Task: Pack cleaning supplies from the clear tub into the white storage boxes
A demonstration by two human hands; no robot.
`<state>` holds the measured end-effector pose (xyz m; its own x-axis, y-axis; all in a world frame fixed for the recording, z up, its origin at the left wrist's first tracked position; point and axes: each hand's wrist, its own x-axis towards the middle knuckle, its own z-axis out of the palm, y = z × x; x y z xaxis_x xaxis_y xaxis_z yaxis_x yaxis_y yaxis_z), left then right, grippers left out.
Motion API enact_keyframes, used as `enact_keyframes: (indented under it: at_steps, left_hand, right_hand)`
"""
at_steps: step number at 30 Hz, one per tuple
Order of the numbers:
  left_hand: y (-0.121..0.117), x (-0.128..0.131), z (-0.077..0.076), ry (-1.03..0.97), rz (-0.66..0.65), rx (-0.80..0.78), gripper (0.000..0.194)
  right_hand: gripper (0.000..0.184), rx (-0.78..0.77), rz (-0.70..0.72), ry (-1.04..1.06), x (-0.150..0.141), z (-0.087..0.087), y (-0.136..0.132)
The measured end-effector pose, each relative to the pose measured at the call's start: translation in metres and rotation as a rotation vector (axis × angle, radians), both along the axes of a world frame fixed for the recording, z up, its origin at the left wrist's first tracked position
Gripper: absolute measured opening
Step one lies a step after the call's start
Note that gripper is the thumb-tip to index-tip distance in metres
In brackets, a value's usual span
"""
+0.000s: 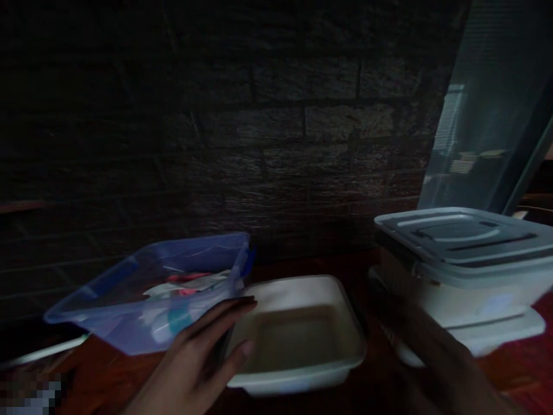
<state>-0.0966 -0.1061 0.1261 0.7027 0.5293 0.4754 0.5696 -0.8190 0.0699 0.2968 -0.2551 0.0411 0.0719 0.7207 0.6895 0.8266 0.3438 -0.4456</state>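
A shallow white plastic container [298,377] without a lid sits on the reddish-brown surface in the middle, with a brownish interior bottom. My left hand [207,346] is at its left side, fingers stretched and thumb apart, next to or touching the rim; exact contact is unclear. My right hand [440,351] is dark and motion-blurred, between the white container and a lidded box [458,297] at the right. Whether it touches anything cannot be made out. That box has a grey-blue lid [466,233] and rests on another white lid or container [505,331].
A translucent blue plastic bin [108,328] holding cloth-like items and a white-and-teal object [173,323] stands left. Behind rises a dark brick wall [276,127]. A glass pane [488,115] is at upper right; red fabric [527,357] shows at lower right.
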Motion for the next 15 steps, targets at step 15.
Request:
enact_keyframes:
  at_steps: [15]
  left_hand:
    - [0.010,-0.027,-0.073,0.007,-0.017,-0.149,0.112]
  right_hand:
    - [0.065,-0.154,-0.034,-0.027,-0.040,-0.033,0.043]
